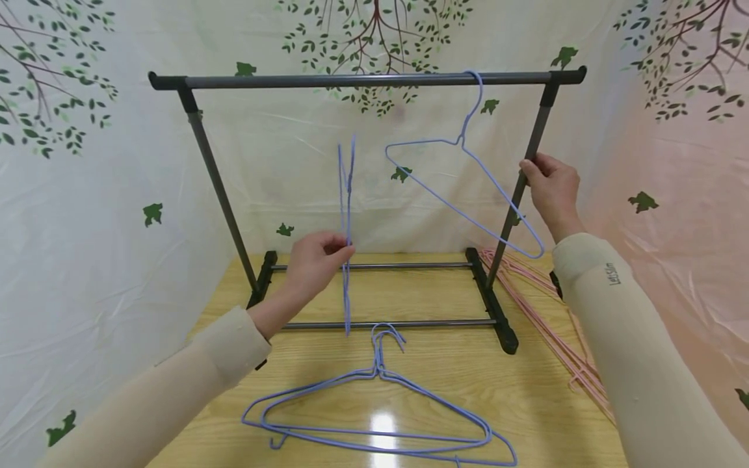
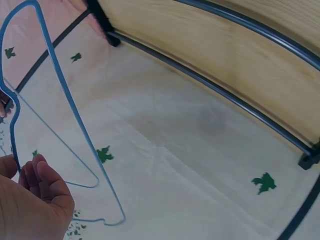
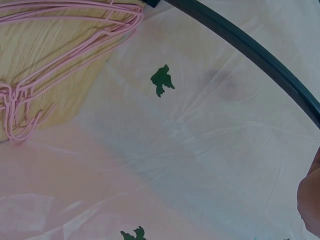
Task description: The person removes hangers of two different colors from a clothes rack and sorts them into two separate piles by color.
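My left hand (image 1: 316, 263) pinches a blue wire hanger (image 1: 348, 292) between thumb and fingers, below the top bar (image 1: 328, 81) of a dark clothes rack. The head view shows this hanger nearly edge-on; in the left wrist view its long wire (image 2: 75, 107) runs above the hand (image 2: 40, 195). With thumb and fingers, my right hand (image 1: 556, 192) holds the rack's right post (image 1: 537, 130). Another blue hanger (image 1: 466, 120) hangs by its hook on the bar, right of centre, tilted down to the right. Only part of the right hand (image 3: 310, 200) shows in the right wrist view.
Several blue hangers (image 1: 379, 372) lie stacked on the wooden table (image 1: 316, 357) in front of the rack. Pink hangers (image 1: 541, 328) lie in a bunch at the right, partly behind the right sleeve (image 1: 620, 325). A leaf-patterned sheet (image 1: 281, 162) hangs behind the rack.
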Demonstrator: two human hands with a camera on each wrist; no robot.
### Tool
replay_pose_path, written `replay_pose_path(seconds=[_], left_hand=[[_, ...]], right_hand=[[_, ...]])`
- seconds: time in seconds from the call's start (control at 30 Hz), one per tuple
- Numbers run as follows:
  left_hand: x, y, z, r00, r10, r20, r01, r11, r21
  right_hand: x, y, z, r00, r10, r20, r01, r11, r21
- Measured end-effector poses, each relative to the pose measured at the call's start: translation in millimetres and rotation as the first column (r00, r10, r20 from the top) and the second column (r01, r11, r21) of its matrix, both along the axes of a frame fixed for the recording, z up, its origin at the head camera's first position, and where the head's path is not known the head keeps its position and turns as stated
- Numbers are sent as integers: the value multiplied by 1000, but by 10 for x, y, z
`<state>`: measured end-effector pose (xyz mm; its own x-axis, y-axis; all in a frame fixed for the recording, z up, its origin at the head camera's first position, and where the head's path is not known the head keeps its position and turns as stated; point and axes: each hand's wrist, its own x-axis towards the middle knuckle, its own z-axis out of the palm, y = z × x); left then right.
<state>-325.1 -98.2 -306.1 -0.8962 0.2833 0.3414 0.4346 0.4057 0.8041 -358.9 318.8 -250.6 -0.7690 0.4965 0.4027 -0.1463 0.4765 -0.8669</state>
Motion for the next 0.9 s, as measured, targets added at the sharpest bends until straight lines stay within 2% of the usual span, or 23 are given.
replay_pose_path(seconds=[0.37, 0.43, 0.53, 0.67, 0.9], left_hand=[[-36, -442, -214, 998, 54, -13, -55, 993, -105], [-49, -537, -287, 997, 69, -37, -73, 991, -114], [-81, -670, -395, 990, 90, -111, -102, 989, -110], [-125, -789, -513, 981, 88, -172, -109, 987, -118], [-155, -852, -632, 990, 57, -125, -74, 988, -136]], right_hand=[[0, 7, 2, 1000, 11, -7, -11, 1000, -8], [-2, 2, 8, 1000, 18, 0, -18, 1000, -9], [-5, -7, 17, 1000, 17, 6, -17, 1000, -6], [-3, -12, 21, 1000, 5, 4, -5, 1000, -4], [19, -15, 9, 1000, 1, 5, -1, 1000, -1]])
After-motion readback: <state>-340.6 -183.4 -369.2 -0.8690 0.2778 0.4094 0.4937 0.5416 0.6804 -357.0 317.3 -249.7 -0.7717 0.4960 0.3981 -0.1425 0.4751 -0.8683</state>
